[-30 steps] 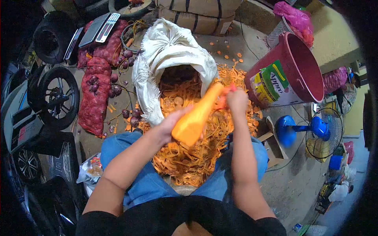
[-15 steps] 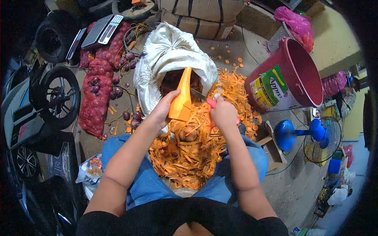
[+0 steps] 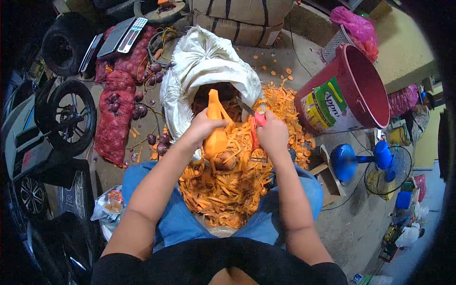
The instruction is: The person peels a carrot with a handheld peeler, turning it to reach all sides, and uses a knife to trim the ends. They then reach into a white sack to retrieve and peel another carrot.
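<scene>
My left hand [image 3: 202,130] is closed around a big peeled carrot [image 3: 216,141], its narrow end pointing away from me. A thin orange strip [image 3: 228,117] stands off the carrot's right side. In my right hand [image 3: 273,137] is a knife [image 3: 247,108] with a red handle, its blade angled up and left, apart from the carrot. A second red part shows just below that handle. Beneath both hands lies a heap of carrot peelings [image 3: 223,190] between my knees. A brownish round piece [image 3: 225,161] sits on the heap under the carrot.
An open white woven sack [image 3: 211,61] lies ahead. To the right a large dark red bucket [image 3: 327,95] leans over, with a blue fan [image 3: 382,161] behind it. Red net bags of onions [image 3: 115,114] and a motorbike wheel [image 3: 71,118] are at left.
The knife has moved off the carrot, and its blade now points up and left. The carrot has turned more upright, and a strip now stands off its side.
</scene>
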Demonstrator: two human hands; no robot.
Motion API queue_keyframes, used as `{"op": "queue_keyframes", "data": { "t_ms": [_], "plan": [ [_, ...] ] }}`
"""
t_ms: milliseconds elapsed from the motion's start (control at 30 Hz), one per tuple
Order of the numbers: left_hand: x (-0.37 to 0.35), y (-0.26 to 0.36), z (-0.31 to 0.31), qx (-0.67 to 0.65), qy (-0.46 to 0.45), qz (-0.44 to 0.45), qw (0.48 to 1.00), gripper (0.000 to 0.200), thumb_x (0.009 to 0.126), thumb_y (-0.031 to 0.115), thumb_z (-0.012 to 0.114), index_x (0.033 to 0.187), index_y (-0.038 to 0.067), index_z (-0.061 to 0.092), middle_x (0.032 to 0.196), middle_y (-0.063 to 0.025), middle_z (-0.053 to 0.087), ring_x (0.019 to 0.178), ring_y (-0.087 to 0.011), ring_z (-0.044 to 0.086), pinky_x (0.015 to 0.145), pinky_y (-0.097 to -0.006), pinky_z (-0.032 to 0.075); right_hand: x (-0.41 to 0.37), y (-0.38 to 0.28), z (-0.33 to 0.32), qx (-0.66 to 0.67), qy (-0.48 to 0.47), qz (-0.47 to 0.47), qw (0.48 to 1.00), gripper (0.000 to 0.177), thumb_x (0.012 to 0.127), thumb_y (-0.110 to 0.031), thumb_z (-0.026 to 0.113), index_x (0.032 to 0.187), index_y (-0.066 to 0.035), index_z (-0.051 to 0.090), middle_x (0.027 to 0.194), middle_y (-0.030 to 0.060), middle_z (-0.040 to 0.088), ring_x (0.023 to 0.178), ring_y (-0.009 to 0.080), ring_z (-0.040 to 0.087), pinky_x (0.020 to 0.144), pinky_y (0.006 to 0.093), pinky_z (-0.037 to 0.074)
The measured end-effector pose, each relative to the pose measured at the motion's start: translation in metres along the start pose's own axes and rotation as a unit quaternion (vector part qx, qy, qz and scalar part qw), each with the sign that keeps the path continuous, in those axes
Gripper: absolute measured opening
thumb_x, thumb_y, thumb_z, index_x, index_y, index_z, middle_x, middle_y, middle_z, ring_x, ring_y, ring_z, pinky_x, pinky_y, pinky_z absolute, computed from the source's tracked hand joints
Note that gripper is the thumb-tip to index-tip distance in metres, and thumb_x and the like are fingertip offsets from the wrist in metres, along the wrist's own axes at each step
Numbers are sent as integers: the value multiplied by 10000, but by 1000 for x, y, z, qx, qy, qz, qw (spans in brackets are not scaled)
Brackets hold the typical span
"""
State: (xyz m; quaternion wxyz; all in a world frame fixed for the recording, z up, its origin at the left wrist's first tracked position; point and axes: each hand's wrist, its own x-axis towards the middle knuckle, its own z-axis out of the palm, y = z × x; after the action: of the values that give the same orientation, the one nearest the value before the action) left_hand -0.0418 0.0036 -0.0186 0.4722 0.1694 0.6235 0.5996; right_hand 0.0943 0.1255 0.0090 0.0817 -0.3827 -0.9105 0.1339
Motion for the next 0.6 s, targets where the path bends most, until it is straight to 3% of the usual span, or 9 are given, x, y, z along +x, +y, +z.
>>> {"op": "queue_keyframes", "data": {
  "t_ms": [33, 100, 133, 200, 300, 333, 367, 533, 600],
  "plan": [
    [-1, 4, 1, 0, -1, 0, 1000, 331, 658, 150, 574, 941, 38, 444, 783, -72, 525, 714, -169, 530, 645, -278, 432, -1, 1, 0, 16, -3, -1, 1000, 175, 597, -88, 501, 747, -16, 450, 600, 186, 522, 602, 338, 519, 576, 415, 411],
    [-1, 9, 0, -181, -43, -116, 976, 272, 719, 184, 506, 918, 25, 411, 751, -103, 531, 609, -226, 552, 561, -343, 471, -1, 2, 1, 33, -7, -1, 999, 169, 594, -82, 497, 741, -12, 451, 605, 192, 521, 613, 347, 516, 590, 419, 407],
    [1, 8, -2, -182, -42, -117, 976, 272, 719, 184, 506, 918, 25, 411, 751, -103, 531, 609, -226, 552, 561, -343, 471, -2, 3, 3, 21, -2, -15, 1000, 164, 610, -106, 502, 741, -15, 463, 597, 183, 527, 589, 335, 524, 563, 414, 417],
    [3, 6, -4, -275, -45, -182, 943, 300, 758, 288, 440, 913, 33, 415, 726, -130, 536, 569, -260, 555, 547, -374, 478, -3, 4, 7, 11, 2, -28, 1000, 163, 627, -131, 507, 741, -19, 475, 589, 175, 534, 565, 324, 532, 537, 410, 427],
    [3, 9, -7, -319, -74, -165, 931, 337, 787, 327, 385, 947, 32, 412, 757, -137, 536, 646, -261, 557, 568, -394, 472, -4, 4, 9, 48, 1, -75, 996, 153, 629, -128, 500, 735, -19, 477, 599, 179, 535, 574, 328, 531, 543, 410, 426],
    [3, 9, -8, -352, -94, -150, 919, 341, 793, 322, 379, 964, 29, 412, 764, -134, 536, 673, -263, 555, 574, -407, 469, -6, 1, 6, 48, -39, -78, 995, 151, 634, -135, 499, 729, -20, 477, 599, 180, 533, 576, 329, 531, 544, 410, 426],
    [2, 10, -8, -352, -94, -150, 919, 341, 793, 322, 379, 964, 29, 412, 764, -134, 536, 673, -263, 555, 574, -407, 469, -8, -3, 4, 48, -79, -81, 992, 149, 638, -141, 497, 724, -22, 477, 598, 181, 532, 578, 330, 531, 545, 410, 425],
    [3, 9, -7, -377, -129, -157, 903, 375, 812, 333, 316, 1006, 28, 414, 794, -119, 527, 675, -244, 542, 576, -433, 456, -21, -17, -4, 45, -88, -123, 987, 160, 649, -172, 502, 714, -27, 474, 577, 171, 528, 557, 323, 532, 530, 408, 425],
    [4, 8, -7, -363, -138, -144, 910, 381, 818, 334, 292, 997, 21, 416, 805, -119, 522, 666, -234, 539, 573, -404, 462, -26, -23, -9, 42, -125, -130, 983, 142, 643, -147, 506, 704, -30, 454, 572, 183, 508, 562, 346, 508, 524, 423, 406]
  ]
}}
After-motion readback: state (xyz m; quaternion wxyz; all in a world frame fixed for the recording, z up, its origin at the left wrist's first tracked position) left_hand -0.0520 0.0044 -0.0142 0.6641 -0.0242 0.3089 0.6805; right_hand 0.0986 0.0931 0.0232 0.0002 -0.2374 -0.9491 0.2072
